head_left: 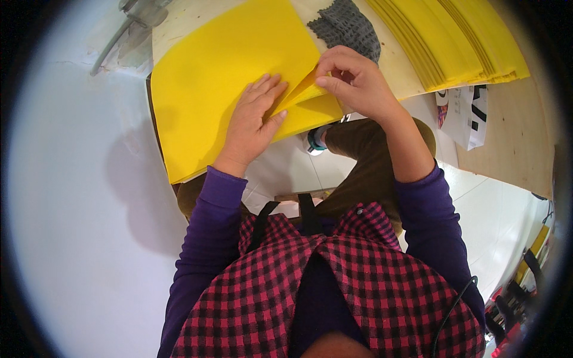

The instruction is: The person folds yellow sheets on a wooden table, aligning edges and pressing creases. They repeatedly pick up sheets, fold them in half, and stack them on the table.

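Observation:
A large yellow sheet (209,77), which looks like fabric or soft paper, covers the left part of the table and lies over more yellow layers. My left hand (256,113) rests flat on it near its front edge, fingers stretched out and holding nothing. At the sheet's right corner, my right hand (355,80) pinches the lifted edge between thumb and forefinger. A fold or gap opens between the layers from that pinch toward my left hand. How many layers the pinch holds is hidden by the fingers.
A crumpled dark grey textured cloth (348,27) lies just beyond my right hand. Stacks of folded yellow sheets (439,48) fill the table's right side. Below them hangs a white printed bag (468,116). A white wall (71,179) stands close on the left, and a metal fitting (140,15) is at the far left.

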Motion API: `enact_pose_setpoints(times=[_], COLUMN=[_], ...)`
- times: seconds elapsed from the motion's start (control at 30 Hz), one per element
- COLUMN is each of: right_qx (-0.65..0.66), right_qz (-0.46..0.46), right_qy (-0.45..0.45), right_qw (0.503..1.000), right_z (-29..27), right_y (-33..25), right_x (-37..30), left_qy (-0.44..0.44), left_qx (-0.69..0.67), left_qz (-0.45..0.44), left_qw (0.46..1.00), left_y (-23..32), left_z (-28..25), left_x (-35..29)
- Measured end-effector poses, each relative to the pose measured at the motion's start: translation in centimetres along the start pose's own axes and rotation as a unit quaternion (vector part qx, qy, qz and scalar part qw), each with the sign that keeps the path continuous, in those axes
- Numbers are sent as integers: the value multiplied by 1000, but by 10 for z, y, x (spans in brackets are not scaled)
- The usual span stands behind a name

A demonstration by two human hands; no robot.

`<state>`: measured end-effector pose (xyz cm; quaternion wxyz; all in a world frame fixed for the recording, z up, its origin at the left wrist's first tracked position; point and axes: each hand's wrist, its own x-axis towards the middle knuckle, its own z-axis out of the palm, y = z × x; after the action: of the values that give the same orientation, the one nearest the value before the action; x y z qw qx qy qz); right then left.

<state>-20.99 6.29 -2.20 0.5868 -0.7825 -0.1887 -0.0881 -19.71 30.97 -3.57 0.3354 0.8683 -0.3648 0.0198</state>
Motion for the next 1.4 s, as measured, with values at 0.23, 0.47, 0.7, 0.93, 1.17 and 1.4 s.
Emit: enact_pose_setpoints(times=[0.23,0.47,0.7,0.93,1.17,1.4], right_qx=[45,12,6,149,154,129], right_qz=[78,118,126,90,134,119], right_qy=[89,67,64,106,70,22], right_qw=[992,991,990,979,976,984], right_z=[-7,-7,-6,5,19,20], right_y=[14,19,19,18,23,23], right_x=[-17,-32,-32,-27,-16,-13], left_qy=[22,15,11,8,1,7], left_qx=[-16,-19,-3,34,128,175], left_qz=[3,6,3,16,13,1], left_qw=[1000,1000,1000,999,992,985], left_y=[-2,-5,-3,3,21,33], left_z=[3,2,2,1,-3,-4], left_x=[-3,-3,-3,-3,-4,-4])
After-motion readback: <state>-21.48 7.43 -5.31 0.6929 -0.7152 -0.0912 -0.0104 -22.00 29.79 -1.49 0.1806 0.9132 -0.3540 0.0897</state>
